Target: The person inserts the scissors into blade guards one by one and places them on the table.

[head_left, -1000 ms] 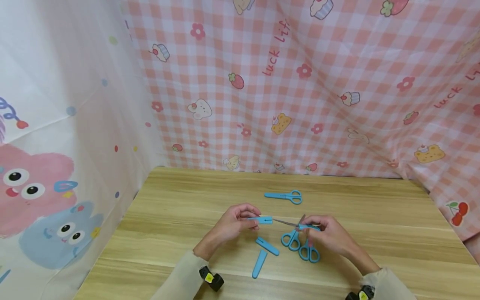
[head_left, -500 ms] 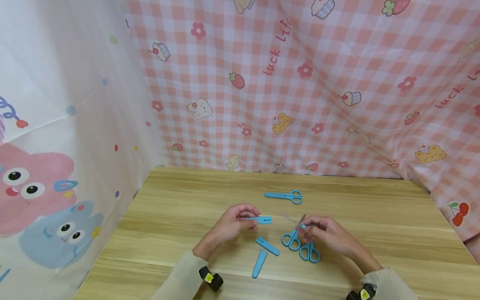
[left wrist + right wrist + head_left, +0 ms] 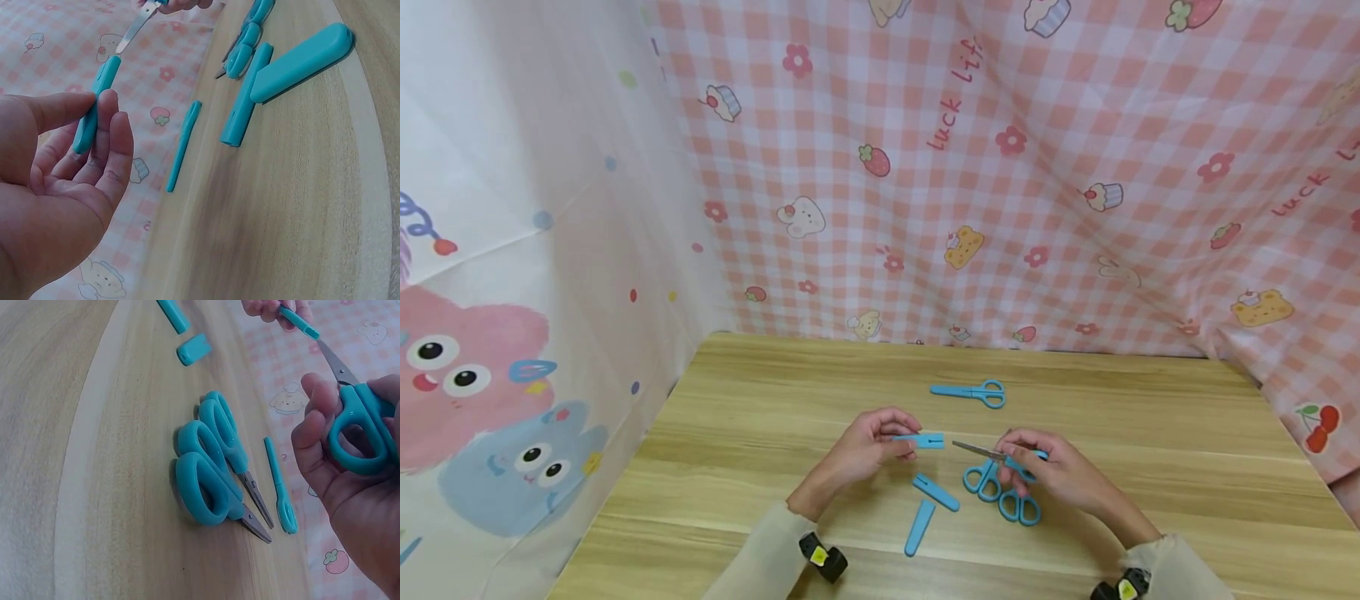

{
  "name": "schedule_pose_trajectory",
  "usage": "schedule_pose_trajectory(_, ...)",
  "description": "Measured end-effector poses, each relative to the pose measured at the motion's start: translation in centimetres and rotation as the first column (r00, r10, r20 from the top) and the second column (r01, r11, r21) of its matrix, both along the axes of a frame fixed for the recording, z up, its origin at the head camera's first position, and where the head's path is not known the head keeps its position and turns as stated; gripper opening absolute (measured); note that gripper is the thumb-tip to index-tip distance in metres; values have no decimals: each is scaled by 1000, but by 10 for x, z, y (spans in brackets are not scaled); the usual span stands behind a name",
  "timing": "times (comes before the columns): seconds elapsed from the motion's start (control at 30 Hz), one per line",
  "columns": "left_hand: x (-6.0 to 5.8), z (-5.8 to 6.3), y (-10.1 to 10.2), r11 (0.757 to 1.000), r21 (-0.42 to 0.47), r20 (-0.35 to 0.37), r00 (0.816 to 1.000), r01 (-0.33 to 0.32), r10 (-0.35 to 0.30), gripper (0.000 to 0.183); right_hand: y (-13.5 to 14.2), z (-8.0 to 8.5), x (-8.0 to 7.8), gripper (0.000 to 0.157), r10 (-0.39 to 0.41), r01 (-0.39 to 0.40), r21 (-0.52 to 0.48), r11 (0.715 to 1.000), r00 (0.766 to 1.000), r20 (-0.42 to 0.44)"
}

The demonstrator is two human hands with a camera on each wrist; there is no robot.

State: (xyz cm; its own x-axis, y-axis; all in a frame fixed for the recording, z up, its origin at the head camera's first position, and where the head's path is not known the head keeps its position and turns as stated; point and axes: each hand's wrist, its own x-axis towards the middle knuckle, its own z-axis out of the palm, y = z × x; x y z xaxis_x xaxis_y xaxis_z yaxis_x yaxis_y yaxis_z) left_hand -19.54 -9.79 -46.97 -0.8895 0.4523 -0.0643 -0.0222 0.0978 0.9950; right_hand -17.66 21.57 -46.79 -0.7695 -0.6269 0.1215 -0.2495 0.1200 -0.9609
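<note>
My left hand (image 3: 876,442) pinches a blue scissor blade cover (image 3: 929,440) between thumb and fingers, its slotted end facing right. In the right hand (image 3: 1054,468), I hold a pair of blue-handled scissors (image 3: 370,412), with their bare metal blades closed together and pointing left. A small gap separates the blade tip from the cover's mouth in the head view. Below the right hand lie two uncovered pairs of scissors, one (image 3: 232,501) next to the other (image 3: 235,457). Two loose blade covers, one slanted (image 3: 936,492) and one nearer me (image 3: 919,528), lie on the table between the hands.
Farther back on the wooden table (image 3: 760,400) lies another pair of scissors (image 3: 953,390) with its blades covered. A pink checked cloth (image 3: 835,108) hangs behind the table, and a white printed cloth (image 3: 580,275) hangs at its left.
The scissors in my right hand first pointed at the cover, blurred as they swung upward, and now point left at it again with handles turned. My left hand stays nearly still.
</note>
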Motion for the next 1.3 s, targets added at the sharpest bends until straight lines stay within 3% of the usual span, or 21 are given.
schedule_pose_trajectory(0.27,0,0,2,1000,-2,6,1000,6,-6,26,-1,1,0,18,-59,58,12,998,998,38)
schedule_pose_trajectory(0.53,2,3,4,1000,-15,-2,1000,22,-22,23,-2,3,0,20,-45,49,-45,998,995,86)
schedule_pose_trajectory(1.07,3,4,5,999,-21,-16,999,46,-46,27,-5,3,-1,21,-74,77,-29,997,993,92)
schedule_pose_trajectory(1.3,4,4,6,998,-17,-13,999,53,-53,26,-6,3,-1,21,-48,53,-44,998,995,93)
